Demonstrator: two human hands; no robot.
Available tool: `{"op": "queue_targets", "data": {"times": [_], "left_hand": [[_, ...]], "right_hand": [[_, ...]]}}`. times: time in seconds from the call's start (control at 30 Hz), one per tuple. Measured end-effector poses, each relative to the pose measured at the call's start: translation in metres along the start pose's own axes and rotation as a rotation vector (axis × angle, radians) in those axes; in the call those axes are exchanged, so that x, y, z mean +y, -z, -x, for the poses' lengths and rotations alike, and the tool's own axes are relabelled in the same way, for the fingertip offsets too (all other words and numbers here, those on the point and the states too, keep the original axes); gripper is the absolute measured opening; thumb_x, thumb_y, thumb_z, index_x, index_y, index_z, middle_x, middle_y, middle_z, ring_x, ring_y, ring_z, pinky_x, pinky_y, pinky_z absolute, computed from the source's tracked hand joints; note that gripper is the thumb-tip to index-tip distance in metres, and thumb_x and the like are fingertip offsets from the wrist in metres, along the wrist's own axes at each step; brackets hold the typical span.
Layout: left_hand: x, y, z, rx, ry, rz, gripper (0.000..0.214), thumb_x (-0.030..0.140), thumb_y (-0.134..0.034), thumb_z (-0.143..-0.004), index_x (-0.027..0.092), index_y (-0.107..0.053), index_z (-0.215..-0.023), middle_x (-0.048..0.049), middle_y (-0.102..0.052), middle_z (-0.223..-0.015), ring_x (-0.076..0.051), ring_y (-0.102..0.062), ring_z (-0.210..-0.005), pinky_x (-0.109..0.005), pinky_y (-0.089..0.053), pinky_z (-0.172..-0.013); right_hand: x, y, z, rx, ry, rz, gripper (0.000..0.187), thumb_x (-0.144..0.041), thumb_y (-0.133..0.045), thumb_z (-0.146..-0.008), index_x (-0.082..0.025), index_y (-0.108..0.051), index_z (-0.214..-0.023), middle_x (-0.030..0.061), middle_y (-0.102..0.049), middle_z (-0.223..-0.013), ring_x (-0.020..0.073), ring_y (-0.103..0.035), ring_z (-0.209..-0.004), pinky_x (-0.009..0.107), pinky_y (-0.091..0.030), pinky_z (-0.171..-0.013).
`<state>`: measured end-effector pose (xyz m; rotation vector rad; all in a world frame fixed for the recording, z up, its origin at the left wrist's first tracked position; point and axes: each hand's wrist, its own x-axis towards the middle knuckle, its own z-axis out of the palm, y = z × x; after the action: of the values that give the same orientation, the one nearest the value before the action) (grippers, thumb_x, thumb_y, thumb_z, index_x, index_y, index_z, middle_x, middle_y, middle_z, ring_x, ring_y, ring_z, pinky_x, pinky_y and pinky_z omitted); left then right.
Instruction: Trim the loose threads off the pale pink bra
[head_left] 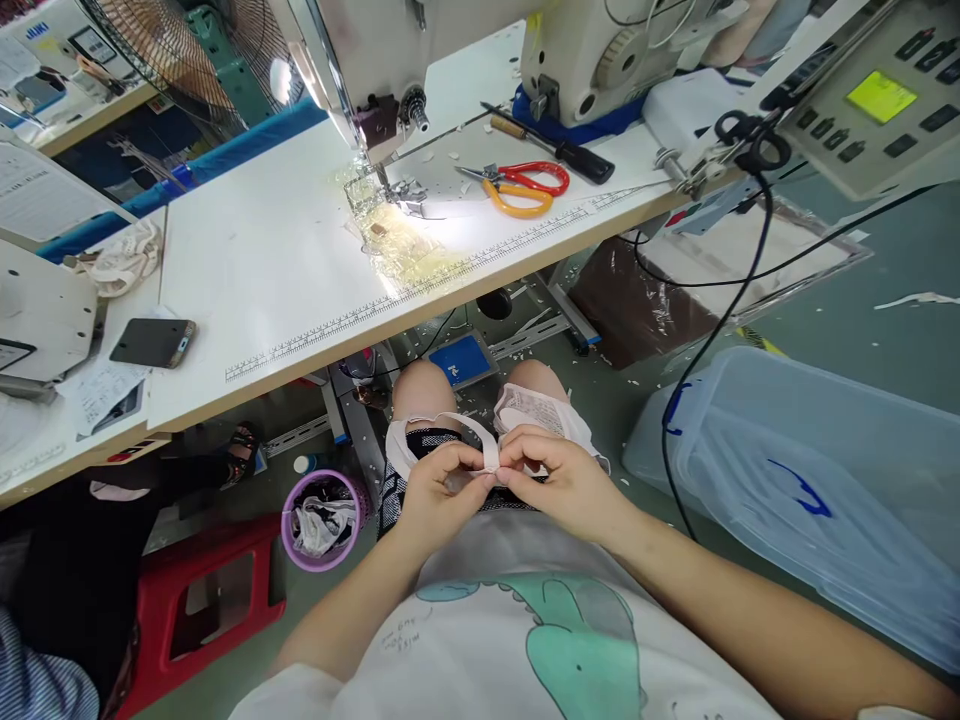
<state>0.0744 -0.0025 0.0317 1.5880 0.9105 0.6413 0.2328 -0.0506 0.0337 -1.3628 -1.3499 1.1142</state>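
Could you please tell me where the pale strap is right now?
In the head view, the pale strap is just below centre, pinched by the left hand and right hand, with the sewing table beyond.

By the white surface (pixel 255 245), marked with a ruler scale (pixel 352 327) near its front edge, a sewing machine (pixel 375 50), red-and-orange-handled cutters (pixel 551 180), a black-handled tool (pixel 589 162) and shiny yellowish film (pixel 412 250) are carried. Farther left, a dark phone (pixel 152 343), papers (pixel 101 388) and bundled pale fabric (pixel 124 257) are supported. The scrap-strewn floor (pixel 900 315) is occupied by a purple basket (pixel 287 525), a red stool (pixel 217 547) and a translucent bin (pixel 750 470).
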Motion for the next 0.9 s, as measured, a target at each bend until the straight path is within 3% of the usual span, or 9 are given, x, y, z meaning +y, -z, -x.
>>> {"op": "queue_targets", "data": {"times": [0.5, 0.73, 0.9], "left_hand": [[-0.002, -0.004, -0.003, 0.036, 0.203, 0.231, 0.018, 0.029, -0.061, -0.071, 0.014, -0.052, -0.067, -0.0006, -0.049, -0.065, -0.012, -0.045, -0.063, -0.024, -0.036, -0.061], [-0.002, -0.005, -0.003, 0.024, 0.172, 0.133, 0.012, 0.023, -0.057, -0.073, 0.014, -0.052, -0.067, -0.0009, -0.049, -0.066, -0.012, -0.044, -0.063, -0.024, -0.036, -0.061], [0.004, 0.002, -0.005, -0.049, 0.110, -0.063, 0.009, 0.023, -0.053, -0.076, 0.015, -0.057, -0.074, -0.0035, -0.056, -0.073, -0.015, -0.051, -0.071, -0.026, -0.040, -0.068]], "right_hand": [[0.006, 0.000, -0.002, -0.060, -0.059, 0.018, 0.003, -0.016, -0.055, -0.072, -0.017, -0.057, -0.073, 0.0014, -0.053, -0.074, 0.0116, -0.048, -0.066, 0.025, -0.040, -0.060], [0.007, -0.003, -0.004, -0.058, -0.114, -0.043, 0.010, -0.021, -0.051, -0.074, -0.017, -0.052, -0.065, 0.0001, -0.048, -0.067, 0.0114, -0.044, -0.062, 0.024, -0.036, -0.057], [0.011, -0.001, -0.005, -0.077, -0.240, -0.169, 0.014, -0.029, -0.053, -0.072, -0.017, -0.050, -0.065, -0.0017, -0.044, -0.064, 0.0105, -0.040, -0.058, 0.024, -0.033, -0.054]]}}
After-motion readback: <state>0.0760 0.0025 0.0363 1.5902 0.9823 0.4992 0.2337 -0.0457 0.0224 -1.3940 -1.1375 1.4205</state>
